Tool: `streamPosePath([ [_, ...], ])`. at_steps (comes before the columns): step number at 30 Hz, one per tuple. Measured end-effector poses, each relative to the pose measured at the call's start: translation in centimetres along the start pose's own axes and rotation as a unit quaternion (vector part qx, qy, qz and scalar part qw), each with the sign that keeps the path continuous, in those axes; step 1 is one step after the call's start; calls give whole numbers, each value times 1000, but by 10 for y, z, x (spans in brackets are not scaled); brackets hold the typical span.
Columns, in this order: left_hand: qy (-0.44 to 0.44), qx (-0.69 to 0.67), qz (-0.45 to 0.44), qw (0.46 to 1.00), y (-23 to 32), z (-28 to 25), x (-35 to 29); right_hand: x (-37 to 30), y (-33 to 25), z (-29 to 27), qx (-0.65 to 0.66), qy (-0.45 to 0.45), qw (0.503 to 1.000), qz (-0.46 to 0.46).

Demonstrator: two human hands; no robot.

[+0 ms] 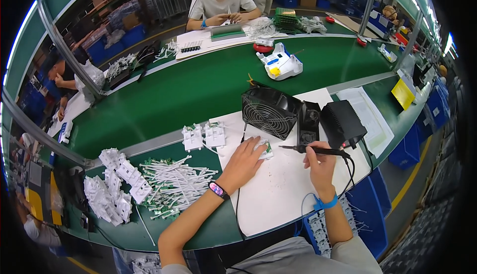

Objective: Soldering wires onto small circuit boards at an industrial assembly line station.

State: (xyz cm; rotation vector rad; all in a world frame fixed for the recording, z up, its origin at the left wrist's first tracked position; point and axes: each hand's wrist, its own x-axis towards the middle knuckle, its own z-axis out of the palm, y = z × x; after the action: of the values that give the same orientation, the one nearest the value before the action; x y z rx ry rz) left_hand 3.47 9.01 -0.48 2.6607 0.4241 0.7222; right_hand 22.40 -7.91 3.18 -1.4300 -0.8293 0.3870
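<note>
On the white work sheet (278, 194), my left hand (242, 160) presses its fingers over a small white plastic housing (267, 151) with a bit of green circuit board showing; its far side is partly hidden by the fingers. My right hand (320, 167) is closed round the handle of a soldering iron (325, 151), held like a pen. The iron's tip points left at the housing, a short gap away from it. Beyond my hands stand a black fan (271, 115) with a wire grille, a black iron stand (309, 122) and a black box-shaped soldering station (344, 123).
White wires with green boards (176, 184) lie heaped left of my forearm, beside piled white housings (117, 184). Two white housings (203, 136) sit by the sheet's far-left corner. A green conveyor belt (198, 90) carries a white device shell (280, 63). Another person (223, 3) works opposite.
</note>
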Motion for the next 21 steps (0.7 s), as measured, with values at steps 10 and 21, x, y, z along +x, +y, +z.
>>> streamPosePath([
  [10, 11, 16, 21, 1000, 0, 1, 0, -7, 37, 15, -16, 16, 999, -49],
  [21, 6, 14, 13, 1000, -1, -1, 0, -6, 38, 20, -9, -24, 999, -37],
])
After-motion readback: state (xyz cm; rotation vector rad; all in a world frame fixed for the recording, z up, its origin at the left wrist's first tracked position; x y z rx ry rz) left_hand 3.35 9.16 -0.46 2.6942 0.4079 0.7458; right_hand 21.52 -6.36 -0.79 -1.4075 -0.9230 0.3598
